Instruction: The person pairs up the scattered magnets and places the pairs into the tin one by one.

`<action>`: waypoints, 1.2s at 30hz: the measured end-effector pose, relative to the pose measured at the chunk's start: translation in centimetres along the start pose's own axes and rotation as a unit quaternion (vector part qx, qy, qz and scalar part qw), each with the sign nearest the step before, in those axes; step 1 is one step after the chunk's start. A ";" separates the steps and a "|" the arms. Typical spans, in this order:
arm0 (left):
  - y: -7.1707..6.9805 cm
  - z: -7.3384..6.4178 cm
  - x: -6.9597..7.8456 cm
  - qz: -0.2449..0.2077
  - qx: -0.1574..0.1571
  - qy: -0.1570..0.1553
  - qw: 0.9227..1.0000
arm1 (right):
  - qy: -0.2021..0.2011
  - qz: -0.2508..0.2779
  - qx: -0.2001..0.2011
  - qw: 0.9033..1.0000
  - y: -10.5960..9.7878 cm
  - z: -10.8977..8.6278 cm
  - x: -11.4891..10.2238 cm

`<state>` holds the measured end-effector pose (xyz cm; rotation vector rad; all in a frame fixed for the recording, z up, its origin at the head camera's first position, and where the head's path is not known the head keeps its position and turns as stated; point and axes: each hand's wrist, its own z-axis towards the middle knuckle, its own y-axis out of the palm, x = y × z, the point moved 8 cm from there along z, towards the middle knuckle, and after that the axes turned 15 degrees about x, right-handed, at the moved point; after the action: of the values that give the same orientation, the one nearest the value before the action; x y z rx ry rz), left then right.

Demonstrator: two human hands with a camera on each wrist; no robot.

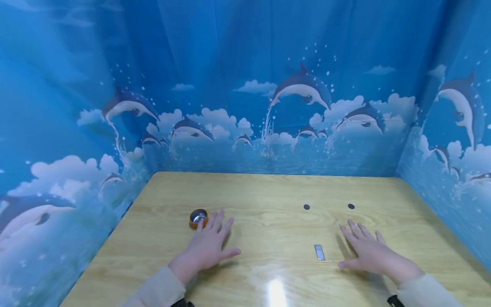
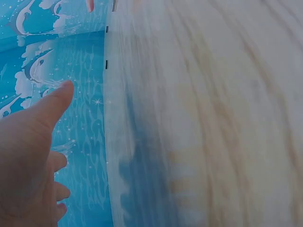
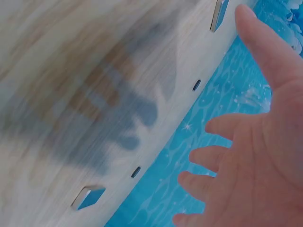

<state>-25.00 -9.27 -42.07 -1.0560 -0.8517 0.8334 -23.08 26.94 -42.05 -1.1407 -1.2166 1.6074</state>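
Observation:
My left hand is held over the left half of the table with fingers spread, holding nothing. Its fingertips overlap the right edge of a small round bowl, orange outside and silvery inside. On the right, my right hand is spread palm down above its own shadow. Left of its thumb lies a small silvery rectangular piece. Beyond the fingers are two small dark discs, one left and one right. The right wrist view shows a second rectangular block, hidden in the head view.
A light wooden table carries everything. Blue curtains printed with dolphins and clouds enclose its back and both sides. A bright light reflection lies near the front middle of the tabletop.

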 end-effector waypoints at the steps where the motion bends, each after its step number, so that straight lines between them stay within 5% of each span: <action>1: 0.1 0.0 0.2 -0.004 0.000 0.001 1.000 | -0.001 0.000 0.002 1.000 0.0 -0.2 0.3; 9: 0.2 0.6 1.2 -0.027 0.016 0.013 0.999 | -0.006 0.002 0.033 0.999 -1.0 -1.2 3.1; 23: 1.4 2.0 3.9 -0.045 -0.009 0.017 0.999 | 0.018 0.041 -0.034 0.998 -1.0 -2.3 9.3; 36: 3.0 3.7 8.1 -0.049 -0.021 0.052 0.997 | 0.002 0.043 -0.051 0.998 -0.4 -1.4 10.9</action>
<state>-25.32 0.06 -42.49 -1.0768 -0.8296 0.6743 -24.66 37.67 -43.85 -1.2750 -1.2762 1.6213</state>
